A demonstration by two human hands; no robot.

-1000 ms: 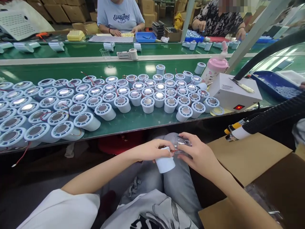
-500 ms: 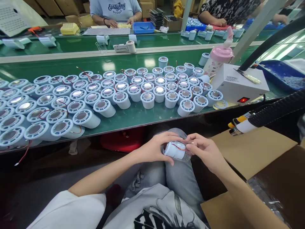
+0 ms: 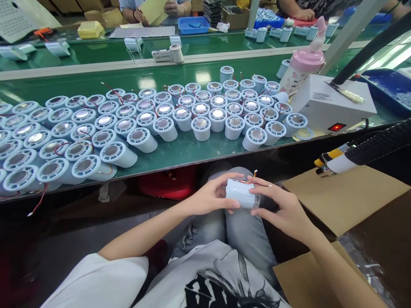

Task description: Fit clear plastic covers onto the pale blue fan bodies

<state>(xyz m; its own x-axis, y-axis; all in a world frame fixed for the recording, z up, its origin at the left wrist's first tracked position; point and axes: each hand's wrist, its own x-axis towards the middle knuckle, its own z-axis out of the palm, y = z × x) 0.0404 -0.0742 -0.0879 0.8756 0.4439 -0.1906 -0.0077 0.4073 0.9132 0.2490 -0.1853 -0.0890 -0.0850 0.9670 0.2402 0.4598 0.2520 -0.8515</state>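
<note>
Above my lap, a light blue cylindrical housing (image 3: 240, 194) lies on its side between both hands. My left hand (image 3: 210, 196) grips its left end, thumb below and fingers above. At the other end, my right hand (image 3: 282, 205) holds it between the fingers on top and the thumb underneath. Clear plastic (image 3: 257, 201) shows around the right end. Thin red wires (image 3: 254, 181) with small white connectors stick out above the housing. On the bench in front stand many similar housings (image 3: 201, 128), with round metallic centres in their upper ends.
The green bench edge (image 3: 180, 163) runs just beyond my hands. At right are a grey box with a red switch (image 3: 334, 105), a pink-lided bottle (image 3: 303, 70), a black hose tool (image 3: 340, 164) and an open carton (image 3: 346, 196). Two people work across the bench.
The housing has turned in my hands, so its wires now stand at the top. My right fingers have gone from pinching at the wires to spanning the housing's right end.
</note>
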